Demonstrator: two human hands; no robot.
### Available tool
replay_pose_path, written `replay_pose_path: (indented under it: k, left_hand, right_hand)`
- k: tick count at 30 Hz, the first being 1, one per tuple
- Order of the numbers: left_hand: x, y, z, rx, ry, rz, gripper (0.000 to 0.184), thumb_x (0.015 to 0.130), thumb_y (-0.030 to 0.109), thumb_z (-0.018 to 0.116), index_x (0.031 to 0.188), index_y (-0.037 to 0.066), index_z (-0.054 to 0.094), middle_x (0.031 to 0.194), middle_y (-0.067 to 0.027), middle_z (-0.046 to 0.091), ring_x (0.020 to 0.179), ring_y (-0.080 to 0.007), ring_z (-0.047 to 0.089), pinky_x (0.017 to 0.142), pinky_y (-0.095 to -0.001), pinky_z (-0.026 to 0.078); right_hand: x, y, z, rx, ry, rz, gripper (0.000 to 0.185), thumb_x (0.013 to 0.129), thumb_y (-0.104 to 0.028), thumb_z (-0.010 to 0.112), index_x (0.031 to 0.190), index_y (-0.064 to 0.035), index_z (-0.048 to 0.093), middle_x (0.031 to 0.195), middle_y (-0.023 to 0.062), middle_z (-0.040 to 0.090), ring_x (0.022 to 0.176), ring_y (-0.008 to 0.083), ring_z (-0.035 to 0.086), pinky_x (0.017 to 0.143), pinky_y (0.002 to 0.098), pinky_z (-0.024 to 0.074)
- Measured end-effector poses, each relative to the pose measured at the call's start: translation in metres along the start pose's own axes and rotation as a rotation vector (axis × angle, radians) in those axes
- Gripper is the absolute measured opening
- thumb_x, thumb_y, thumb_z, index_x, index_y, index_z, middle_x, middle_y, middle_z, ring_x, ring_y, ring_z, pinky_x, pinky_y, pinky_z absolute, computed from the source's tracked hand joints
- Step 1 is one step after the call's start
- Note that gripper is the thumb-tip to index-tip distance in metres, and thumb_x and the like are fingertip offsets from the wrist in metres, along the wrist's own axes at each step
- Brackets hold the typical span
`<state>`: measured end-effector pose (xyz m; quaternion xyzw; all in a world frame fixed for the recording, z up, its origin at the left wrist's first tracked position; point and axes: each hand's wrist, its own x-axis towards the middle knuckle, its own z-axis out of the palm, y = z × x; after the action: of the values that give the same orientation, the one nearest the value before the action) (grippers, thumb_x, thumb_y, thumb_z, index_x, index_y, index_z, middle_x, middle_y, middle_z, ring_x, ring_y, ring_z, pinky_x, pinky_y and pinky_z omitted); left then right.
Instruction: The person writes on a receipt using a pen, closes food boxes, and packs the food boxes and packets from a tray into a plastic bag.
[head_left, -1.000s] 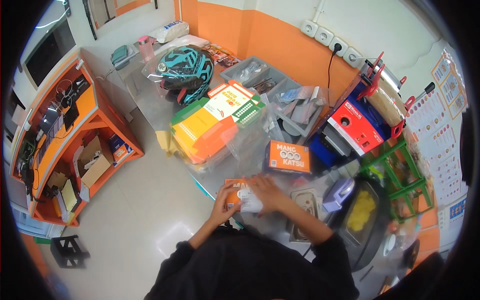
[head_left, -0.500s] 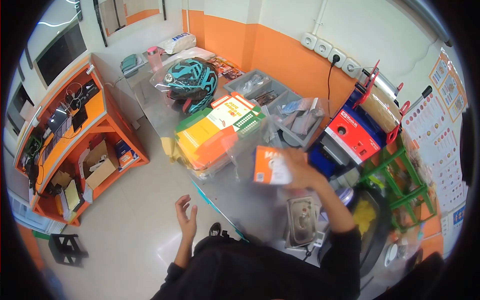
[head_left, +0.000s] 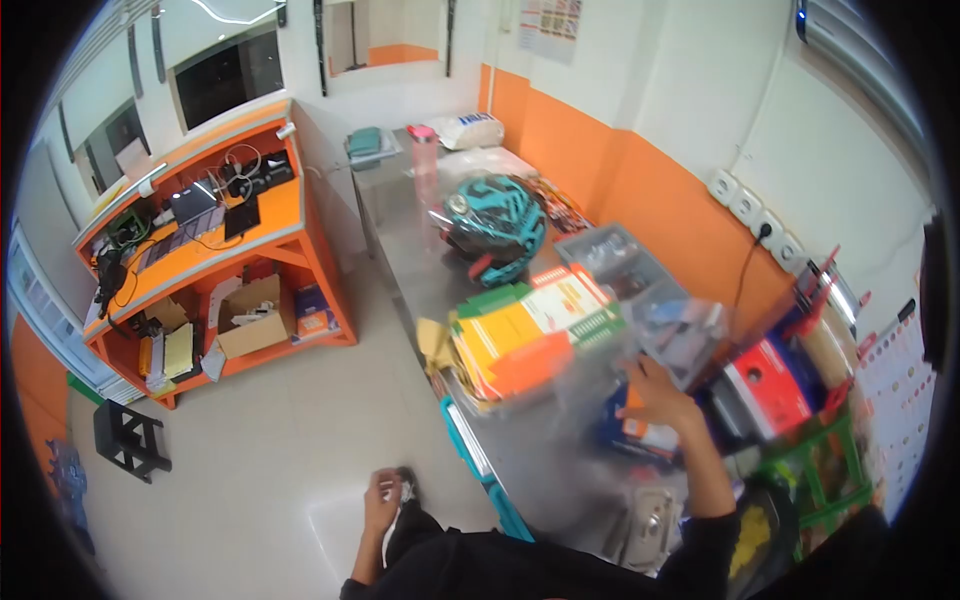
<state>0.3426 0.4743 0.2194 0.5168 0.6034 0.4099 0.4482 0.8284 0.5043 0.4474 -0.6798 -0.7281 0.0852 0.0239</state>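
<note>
My right hand (head_left: 662, 395) reaches over the steel table, blurred, with its fingers and thumb bent around an orange-and-white printed box (head_left: 652, 436). Dark blue surfaces show around that box, at the left of the red-and-blue cup sealing machine (head_left: 768, 388); the blur hides where one ends and the other begins. My left hand (head_left: 381, 500) hangs low over the floor, clear of the table, its fingers loosely bent and apart with nothing visible in them. Left of my right hand, a stack of yellow, orange and green printed cartons (head_left: 530, 335) lies in clear plastic.
A teal-and-black helmet (head_left: 495, 225) and a pink bottle (head_left: 425, 165) stand farther back. A grey divided bin (head_left: 640, 270) lies along the wall. Near me are a steel container (head_left: 655, 525) and a green crate (head_left: 825, 465). An orange counter (head_left: 270, 235) stands across the floor at left.
My view has swung, so the scene sits lower and farther right. The orange-and-white box has gone from above the table to the blue surfaces beside the machine. My left hand's fingers have curled in.
</note>
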Motion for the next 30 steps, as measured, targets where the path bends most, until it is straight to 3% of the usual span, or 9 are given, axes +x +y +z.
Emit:
replay_pose_path:
  k: [4, 7, 10, 12, 14, 17, 20, 22, 30]
  left_hand:
    - [0.054, 0.019, -0.031, 0.180, -0.255, 0.131, 0.021, 0.089, 0.018, 0.062, 0.104, 0.004, 0.062, 0.094, -0.0116, 0.066, 0.084, -0.0218, 0.066, 0.075, -0.0339, 0.052]
    - [0.101, 0.019, -0.070, 0.241, -0.301, 0.124, 0.018, 0.089, 0.021, 0.063, 0.090, 0.004, 0.068, 0.092, -0.0127, 0.067, 0.080, -0.0229, 0.067, 0.071, -0.0352, 0.052]
    - [0.137, 0.015, -0.122, 0.370, -0.372, 0.052, 0.024, 0.088, 0.023, 0.065, 0.076, 0.003, 0.069, 0.078, -0.0129, 0.066, 0.076, -0.0260, 0.066, 0.068, -0.0358, 0.050]
    - [0.163, 0.002, -0.157, 0.398, -0.251, 0.161, 0.019, 0.087, 0.020, 0.064, 0.079, 0.004, 0.069, 0.080, -0.0129, 0.066, 0.076, -0.0261, 0.066, 0.069, -0.0355, 0.050]
    - [0.183, 0.010, -0.185, 0.307, -0.083, 0.202, 0.011, 0.084, 0.010, 0.064, 0.093, 0.005, 0.066, 0.090, -0.0127, 0.066, 0.077, -0.0259, 0.066, 0.070, -0.0348, 0.051]
    - [0.215, 0.014, -0.221, 0.356, 0.030, 0.154, 0.018, 0.084, 0.008, 0.063, 0.101, 0.005, 0.063, 0.094, -0.0125, 0.066, 0.078, -0.0252, 0.067, 0.070, -0.0349, 0.051]
    - [0.244, 0.001, -0.236, 0.372, 0.088, 0.148, 0.018, 0.083, 0.009, 0.064, 0.100, 0.004, 0.063, 0.092, -0.0125, 0.066, 0.078, -0.0249, 0.067, 0.071, -0.0346, 0.051]
    - [0.258, -0.007, -0.237, 0.382, 0.129, 0.141, 0.016, 0.083, 0.009, 0.064, 0.099, 0.004, 0.063, 0.091, -0.0126, 0.067, 0.078, -0.0249, 0.067, 0.071, -0.0342, 0.051]
    - [0.354, -0.048, -0.221, 0.369, 0.029, -0.148, 0.021, 0.085, 0.016, 0.066, 0.101, 0.003, 0.064, 0.094, -0.0128, 0.067, 0.086, -0.0238, 0.067, 0.078, -0.0327, 0.051]
  right_hand:
    - [0.076, -0.097, -0.047, 0.215, 0.179, -0.274, 0.018, 0.083, -0.015, 0.064, 0.093, -0.0012, 0.059, 0.096, 0.0138, 0.060, 0.091, 0.0336, 0.058, 0.078, 0.0370, 0.0466]
    - [0.148, -0.170, -0.057, 0.159, 0.060, -0.333, 0.015, 0.083, -0.012, 0.064, 0.092, -0.0012, 0.061, 0.090, 0.0133, 0.061, 0.085, 0.0330, 0.059, 0.075, 0.0368, 0.0480]
    - [0.232, -0.246, -0.034, 0.368, 0.317, -0.499, 0.026, 0.086, -0.022, 0.061, 0.075, 0.0008, 0.061, 0.075, 0.0134, 0.058, 0.075, 0.0310, 0.060, 0.068, 0.0379, 0.0469]
    - [0.283, -0.287, -0.027, 0.540, 0.479, -0.610, 0.031, 0.087, -0.026, 0.061, 0.071, -0.0001, 0.061, 0.069, 0.0122, 0.059, 0.067, 0.0293, 0.062, 0.065, 0.0364, 0.0474]
    - [0.328, -0.318, -0.033, 0.488, 0.062, -0.413, 0.027, 0.088, -0.023, 0.060, 0.072, -0.0016, 0.062, 0.060, 0.0108, 0.060, 0.051, 0.0239, 0.061, 0.057, 0.0343, 0.0479]
    - [0.427, -0.347, 0.016, 0.633, 0.205, -0.337, 0.024, 0.088, -0.021, 0.060, 0.073, -0.0019, 0.062, 0.052, 0.0084, 0.059, 0.040, 0.0196, 0.058, 0.052, 0.0335, 0.0479]
    - [0.521, -0.353, 0.059, 1.070, 0.099, -0.129, 0.022, 0.091, -0.023, 0.058, 0.091, -0.0022, 0.063, 0.067, 0.0097, 0.066, 0.052, 0.0164, 0.062, 0.049, 0.0272, 0.0465]
    - [0.586, -0.346, 0.089, 1.227, 0.550, -0.041, 0.009, 0.086, -0.008, 0.056, 0.086, -0.0016, 0.062, 0.073, 0.0121, 0.066, 0.062, 0.0207, 0.066, 0.057, 0.0344, 0.0499]
    - [0.792, -0.219, 0.161, 0.830, 1.234, 0.701, 0.019, 0.078, -0.004, 0.055, 0.096, 0.0002, 0.062, 0.091, 0.0179, 0.065, 0.086, 0.0334, 0.063, 0.079, 0.0407, 0.0481]
